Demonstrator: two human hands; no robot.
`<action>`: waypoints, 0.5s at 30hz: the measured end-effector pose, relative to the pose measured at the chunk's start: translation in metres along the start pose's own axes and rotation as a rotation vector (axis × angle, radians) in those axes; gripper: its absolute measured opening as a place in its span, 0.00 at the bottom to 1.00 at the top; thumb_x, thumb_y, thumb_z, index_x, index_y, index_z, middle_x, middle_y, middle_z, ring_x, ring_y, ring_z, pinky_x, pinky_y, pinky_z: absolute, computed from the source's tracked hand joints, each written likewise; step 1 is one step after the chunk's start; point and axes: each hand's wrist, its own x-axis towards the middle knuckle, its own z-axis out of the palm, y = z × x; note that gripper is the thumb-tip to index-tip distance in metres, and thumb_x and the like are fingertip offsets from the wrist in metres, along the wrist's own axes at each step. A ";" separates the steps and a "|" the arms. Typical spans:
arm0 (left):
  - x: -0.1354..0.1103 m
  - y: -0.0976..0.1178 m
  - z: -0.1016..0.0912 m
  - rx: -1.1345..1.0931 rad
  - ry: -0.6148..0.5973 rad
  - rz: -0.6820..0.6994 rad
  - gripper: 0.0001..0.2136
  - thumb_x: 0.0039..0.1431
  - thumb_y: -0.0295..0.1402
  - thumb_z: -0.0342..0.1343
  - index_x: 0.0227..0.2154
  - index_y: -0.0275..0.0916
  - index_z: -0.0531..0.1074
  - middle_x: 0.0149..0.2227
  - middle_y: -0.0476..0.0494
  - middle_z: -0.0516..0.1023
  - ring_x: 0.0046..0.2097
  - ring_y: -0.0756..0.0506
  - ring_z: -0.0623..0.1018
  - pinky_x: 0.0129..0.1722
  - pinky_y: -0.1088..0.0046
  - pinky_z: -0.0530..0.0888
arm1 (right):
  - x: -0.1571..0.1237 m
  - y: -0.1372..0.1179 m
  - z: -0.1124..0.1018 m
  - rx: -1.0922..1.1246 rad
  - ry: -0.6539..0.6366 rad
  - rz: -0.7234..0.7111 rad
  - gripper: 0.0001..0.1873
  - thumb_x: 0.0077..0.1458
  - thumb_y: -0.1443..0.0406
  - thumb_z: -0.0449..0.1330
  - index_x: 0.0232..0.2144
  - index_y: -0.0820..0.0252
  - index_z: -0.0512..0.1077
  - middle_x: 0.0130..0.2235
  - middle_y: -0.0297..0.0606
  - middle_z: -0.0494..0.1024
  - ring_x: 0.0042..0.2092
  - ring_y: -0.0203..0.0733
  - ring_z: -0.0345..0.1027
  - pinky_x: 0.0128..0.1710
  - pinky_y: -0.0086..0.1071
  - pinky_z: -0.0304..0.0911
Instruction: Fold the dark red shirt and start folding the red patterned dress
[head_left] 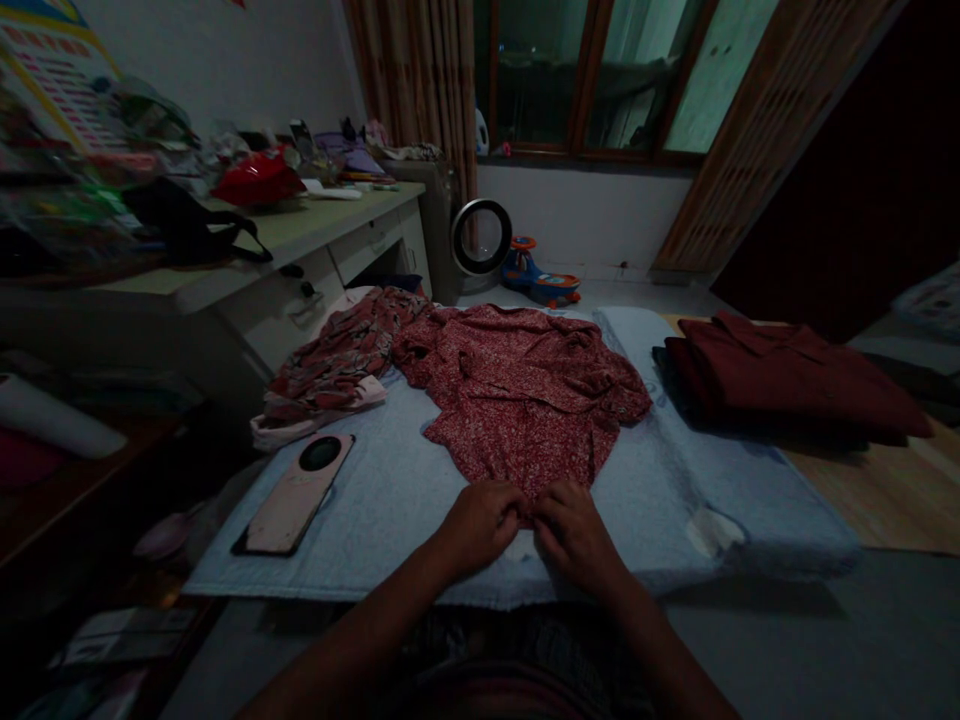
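Note:
A red garment with a small pale pattern (525, 400) lies spread and wrinkled on a light blue cloth (397, 500). Its near end is gathered between my two hands. My left hand (484, 515) pinches that end from the left, fingers closed on the fabric. From the right, my right hand (574, 525) grips the same bunched end, its fingertips close to the left ones. To the left lies a crumpled patterned garment with pale edging (330, 370). In front of it rests a pinkish phone (296, 500) with a round dark camera.
Folded dark red clothes (795, 380) are stacked at the right. A cluttered desk (315, 225) runs along the left wall. Behind the cloth are an open round washer door (481, 237) and a blue and orange ride-on toy (536, 275).

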 end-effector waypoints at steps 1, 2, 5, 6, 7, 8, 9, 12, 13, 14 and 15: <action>0.007 -0.001 -0.005 -0.029 -0.001 -0.058 0.10 0.56 0.22 0.49 0.33 0.40 0.74 0.34 0.47 0.79 0.38 0.46 0.76 0.40 0.71 0.71 | 0.000 0.000 0.001 -0.013 -0.015 0.006 0.07 0.57 0.71 0.56 0.36 0.58 0.72 0.37 0.40 0.71 0.41 0.45 0.61 0.42 0.40 0.58; 0.016 -0.003 -0.009 -0.040 0.007 -0.104 0.11 0.56 0.22 0.48 0.33 0.40 0.74 0.34 0.47 0.79 0.39 0.46 0.77 0.41 0.71 0.71 | 0.000 0.000 0.001 -0.022 -0.022 0.012 0.06 0.57 0.71 0.56 0.35 0.58 0.72 0.37 0.40 0.71 0.41 0.45 0.61 0.42 0.41 0.58; 0.053 -0.012 -0.019 0.009 0.080 -0.215 0.12 0.58 0.23 0.47 0.37 0.39 0.75 0.39 0.45 0.80 0.43 0.46 0.77 0.45 0.70 0.71 | 0.001 -0.002 0.001 -0.028 -0.022 0.028 0.06 0.56 0.70 0.56 0.34 0.58 0.72 0.37 0.40 0.70 0.41 0.45 0.60 0.42 0.40 0.57; 0.067 -0.015 -0.020 0.045 0.094 -0.260 0.12 0.58 0.23 0.48 0.38 0.39 0.76 0.41 0.44 0.81 0.44 0.46 0.77 0.47 0.70 0.70 | 0.001 -0.002 0.000 -0.029 -0.023 0.030 0.06 0.56 0.70 0.56 0.34 0.58 0.72 0.37 0.40 0.69 0.41 0.45 0.60 0.42 0.40 0.57; 0.080 -0.019 -0.020 0.077 0.098 -0.313 0.12 0.58 0.24 0.49 0.39 0.39 0.76 0.42 0.44 0.81 0.45 0.46 0.77 0.48 0.71 0.70 | 0.002 -0.003 0.000 -0.030 -0.024 0.032 0.06 0.56 0.70 0.56 0.34 0.58 0.72 0.37 0.39 0.69 0.41 0.45 0.60 0.42 0.40 0.57; 0.093 -0.022 -0.019 0.112 0.092 -0.382 0.11 0.58 0.25 0.50 0.38 0.39 0.76 0.43 0.44 0.81 0.45 0.46 0.77 0.47 0.72 0.70 | 0.002 -0.004 -0.001 -0.032 -0.024 0.035 0.06 0.56 0.70 0.56 0.34 0.57 0.72 0.37 0.39 0.69 0.41 0.45 0.60 0.42 0.40 0.57; 0.105 -0.026 -0.017 0.127 0.086 -0.420 0.10 0.58 0.26 0.51 0.36 0.39 0.77 0.41 0.43 0.81 0.43 0.46 0.77 0.45 0.73 0.70 | 0.002 -0.005 -0.001 -0.035 -0.024 0.038 0.06 0.56 0.70 0.56 0.34 0.57 0.72 0.36 0.39 0.69 0.41 0.45 0.60 0.42 0.40 0.57; 0.132 -0.035 -0.008 0.158 0.094 -0.506 0.07 0.57 0.30 0.54 0.34 0.38 0.77 0.38 0.40 0.82 0.40 0.44 0.79 0.40 0.72 0.70 | 0.003 -0.005 -0.002 -0.032 -0.022 0.044 0.06 0.56 0.70 0.56 0.33 0.58 0.72 0.37 0.39 0.69 0.41 0.45 0.60 0.43 0.40 0.56; 0.138 -0.038 -0.005 0.167 0.102 -0.531 0.07 0.56 0.32 0.56 0.34 0.37 0.77 0.38 0.38 0.81 0.40 0.44 0.79 0.39 0.72 0.70 | 0.003 -0.005 -0.002 -0.028 -0.023 0.045 0.06 0.56 0.70 0.56 0.33 0.58 0.72 0.37 0.39 0.69 0.41 0.45 0.60 0.43 0.40 0.56; 0.143 -0.040 -0.002 0.175 0.111 -0.552 0.08 0.55 0.34 0.57 0.34 0.37 0.77 0.37 0.37 0.81 0.40 0.43 0.79 0.38 0.71 0.70 | 0.002 -0.005 -0.002 -0.024 -0.026 0.045 0.06 0.56 0.70 0.56 0.34 0.58 0.72 0.37 0.39 0.69 0.41 0.44 0.60 0.43 0.40 0.56; 0.147 -0.043 0.001 0.180 0.120 -0.567 0.08 0.55 0.35 0.58 0.33 0.36 0.77 0.37 0.36 0.81 0.39 0.42 0.79 0.38 0.71 0.70 | 0.002 -0.005 -0.002 -0.022 -0.030 0.045 0.06 0.56 0.70 0.56 0.34 0.58 0.72 0.37 0.39 0.69 0.42 0.44 0.60 0.43 0.40 0.56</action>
